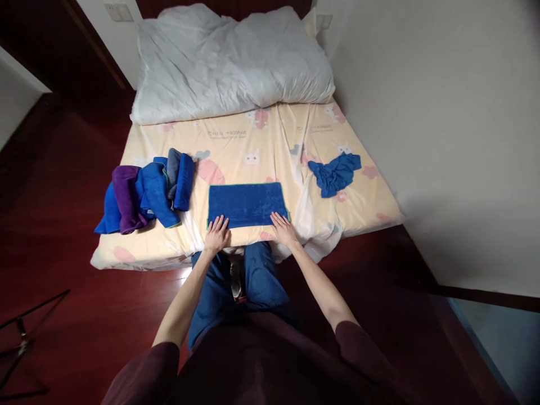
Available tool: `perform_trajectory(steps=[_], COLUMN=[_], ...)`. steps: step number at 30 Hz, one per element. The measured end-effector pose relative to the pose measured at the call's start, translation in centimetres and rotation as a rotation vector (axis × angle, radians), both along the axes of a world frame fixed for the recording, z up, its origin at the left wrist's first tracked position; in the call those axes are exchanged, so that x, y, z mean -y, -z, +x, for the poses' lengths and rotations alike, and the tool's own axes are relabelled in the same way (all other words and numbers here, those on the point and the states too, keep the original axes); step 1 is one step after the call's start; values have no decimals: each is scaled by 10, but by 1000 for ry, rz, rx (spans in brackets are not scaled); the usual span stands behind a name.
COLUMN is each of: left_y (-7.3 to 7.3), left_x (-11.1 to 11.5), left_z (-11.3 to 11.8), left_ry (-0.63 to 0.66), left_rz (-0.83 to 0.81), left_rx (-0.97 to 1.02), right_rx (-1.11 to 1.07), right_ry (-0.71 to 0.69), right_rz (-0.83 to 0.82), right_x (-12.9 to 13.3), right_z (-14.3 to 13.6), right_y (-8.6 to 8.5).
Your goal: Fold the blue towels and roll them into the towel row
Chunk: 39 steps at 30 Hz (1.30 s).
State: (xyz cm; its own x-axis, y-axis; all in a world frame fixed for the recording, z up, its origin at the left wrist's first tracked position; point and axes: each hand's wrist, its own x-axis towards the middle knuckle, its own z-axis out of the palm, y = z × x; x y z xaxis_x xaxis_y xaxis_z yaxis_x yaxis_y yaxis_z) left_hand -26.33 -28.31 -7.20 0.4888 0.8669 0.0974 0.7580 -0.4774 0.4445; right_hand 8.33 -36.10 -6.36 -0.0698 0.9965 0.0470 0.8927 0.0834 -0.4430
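A blue towel (247, 203) with green edging lies flat as a rectangle near the front of the bed. My left hand (217, 233) rests on its near left corner, palm down with the fingers stretched out. On the near right corner lies my right hand (283, 228), also flat with its fingers extended. To the left is a heap of rolled and folded towels in blue, grey and purple, among them a purple towel (126, 197) and a rolled blue towel (184, 181). A crumpled blue cloth (335, 173) sits off to the right.
The bed has a pale yellow printed sheet (253, 143). A bulky white quilt (236, 59) covers its far end. A white wall (442, 140) runs along the right. Black metal legs (21, 332), perhaps a stand's, show on the dark red floor at lower left.
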Motion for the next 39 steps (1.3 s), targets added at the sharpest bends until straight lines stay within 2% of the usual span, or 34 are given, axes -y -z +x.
perform_trajectory(steps=[3, 7, 11, 14, 17, 19, 21, 23, 26, 29, 33, 39], left_y=[2, 2, -2, -4, -1, 2, 4, 3, -2, -8, -9, -4], left_x=[-8, -25, -35, -23, 8, 29, 42, 44, 36, 27, 23, 18], left_z=[-6, -15, -27, -42, -61, -70, -76, -77, -75, -74, -73, -68], left_ry=[-22, -38, -20, 25, 80, 68, 22, -32, -167, -315, -400, -530], left_rz=[-11, -25, -36, -68, -110, -118, -114, -107, -107, -180, -280, -267], left_rx=[-4, 3, -3, 10, 28, 69, 141, 227, 343, 445, 525, 549], right_rx=[5, 18, 6, -12, -59, -129, -233, -345, -501, -625, -670, -679], right_ry=[13, 109, 155, 125, 78, 66, 88, 152, 263, 319, 377, 479], right_rz=[8, 2, -14, -31, -25, -10, 18, 56, 101, 86, 69, 98], right_x=[-3, -15, -22, -6, 26, 46, 57, 57, 47, 38, 33, 28], right_z=[4, 4, 6, 11, 17, 21, 26, 31, 40, 49, 58, 58], right_y=[3, 5, -3, -10, -11, -7, -2, 2, 8, 11, 17, 28])
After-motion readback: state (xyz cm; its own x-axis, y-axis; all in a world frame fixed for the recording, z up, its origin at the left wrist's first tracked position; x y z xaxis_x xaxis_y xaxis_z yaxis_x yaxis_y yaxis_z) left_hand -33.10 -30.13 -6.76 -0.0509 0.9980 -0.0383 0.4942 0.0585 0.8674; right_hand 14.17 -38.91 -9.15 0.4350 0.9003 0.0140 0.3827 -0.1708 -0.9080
